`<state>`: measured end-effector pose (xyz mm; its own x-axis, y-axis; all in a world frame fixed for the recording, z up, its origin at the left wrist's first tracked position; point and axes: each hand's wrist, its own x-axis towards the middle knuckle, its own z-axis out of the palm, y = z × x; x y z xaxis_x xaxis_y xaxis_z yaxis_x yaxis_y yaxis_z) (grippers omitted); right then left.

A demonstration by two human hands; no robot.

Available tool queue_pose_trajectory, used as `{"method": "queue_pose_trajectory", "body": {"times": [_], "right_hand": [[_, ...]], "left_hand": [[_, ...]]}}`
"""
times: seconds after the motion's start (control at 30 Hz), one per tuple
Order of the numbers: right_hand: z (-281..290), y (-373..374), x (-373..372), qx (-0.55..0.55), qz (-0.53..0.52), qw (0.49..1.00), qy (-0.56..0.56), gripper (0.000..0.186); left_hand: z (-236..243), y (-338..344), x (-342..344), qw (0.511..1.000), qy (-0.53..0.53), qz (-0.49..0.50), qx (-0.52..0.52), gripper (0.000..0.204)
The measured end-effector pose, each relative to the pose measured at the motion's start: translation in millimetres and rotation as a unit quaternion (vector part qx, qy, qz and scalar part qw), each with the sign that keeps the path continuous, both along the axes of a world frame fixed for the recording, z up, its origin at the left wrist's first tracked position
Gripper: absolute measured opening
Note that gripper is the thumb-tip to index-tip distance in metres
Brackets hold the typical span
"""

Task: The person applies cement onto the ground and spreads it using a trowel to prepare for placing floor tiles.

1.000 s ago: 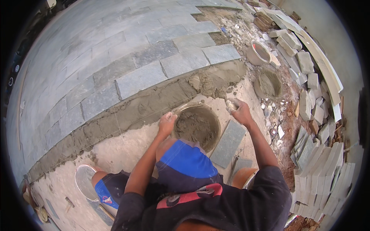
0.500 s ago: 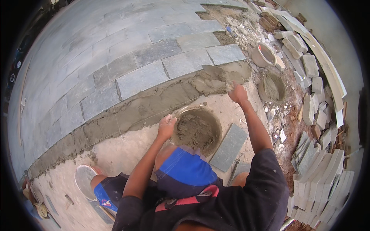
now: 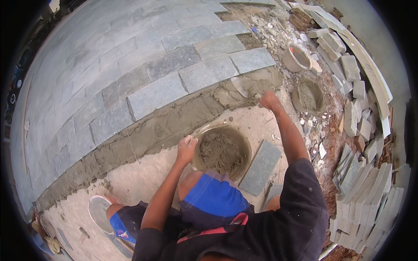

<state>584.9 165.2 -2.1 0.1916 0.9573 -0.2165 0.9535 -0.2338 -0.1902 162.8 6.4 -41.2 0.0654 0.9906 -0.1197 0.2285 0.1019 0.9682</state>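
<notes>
My right hand (image 3: 271, 101) is closed round a trowel's handle. The trowel's blade (image 3: 240, 87) rests on a strip of wet mortar (image 3: 159, 121) along the edge of the laid grey stone tiles (image 3: 159, 93). My left hand (image 3: 187, 147) is closed at the left rim of a round bucket (image 3: 250, 152), seemingly gripping it; its fingertips are partly hidden. Inside the bucket is lumpy grey mortar (image 3: 221, 150). A loose grey tile (image 3: 260, 167) lies just right of the bucket. Along the mortar's near side runs a thin string (image 3: 174, 135).
Two more buckets, one pale (image 3: 297, 58) and one mortar-smeared (image 3: 308, 96), stand on rubble at right. Stacked stone slabs (image 3: 365, 204) and loose blocks (image 3: 350, 68) lie beyond. A round pan (image 3: 100, 212) sits by my left leg. At lower left is a pale hat (image 3: 53, 244).
The trowel blade has tilted and shifted slightly down, its face now catching light. Mortar beneath it looks spread smoother. My left hand stays at the bucket; the view has moved slightly.
</notes>
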Motion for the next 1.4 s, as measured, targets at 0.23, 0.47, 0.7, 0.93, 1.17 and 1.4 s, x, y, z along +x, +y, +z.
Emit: {"method": "queue_pose_trajectory", "body": {"times": [0.23, 0.47, 0.7, 0.93, 1.17, 1.4], "right_hand": [[-12.3, -2.5, 21.8, 0.018, 0.032, 0.999, 0.021, 0.048], [-0.8, -14.3, 6.7, 0.013, 0.019, 1.000, -0.009, 0.048], [-0.7, 14.0, 39.0, 0.020, -0.023, 0.999, -0.013, 0.041], [3.7, 13.5, 37.8, 0.040, -0.018, 0.999, 0.006, 0.042], [10.6, -10.9, 23.0, 0.033, 0.012, 0.999, 0.003, 0.045], [7.8, 8.9, 58.2, -0.024, -0.051, 0.998, -0.017, 0.045]], "left_hand": [[1.1, 2.4, 2.3, 0.999, 0.005, -0.011, -0.035, 0.028], [-6.9, -0.6, -7.3, 0.999, -0.024, 0.003, -0.031, 0.023], [5.1, -2.3, 3.3, 0.996, -0.078, 0.002, -0.050, 0.019], [19.4, -3.7, 0.5, 0.998, -0.024, -0.011, -0.050, 0.017], [8.4, -2.6, -2.0, 0.999, -0.024, 0.001, -0.038, 0.019], [5.1, 1.5, -4.6, 0.998, 0.049, -0.032, -0.025, 0.020]]}}
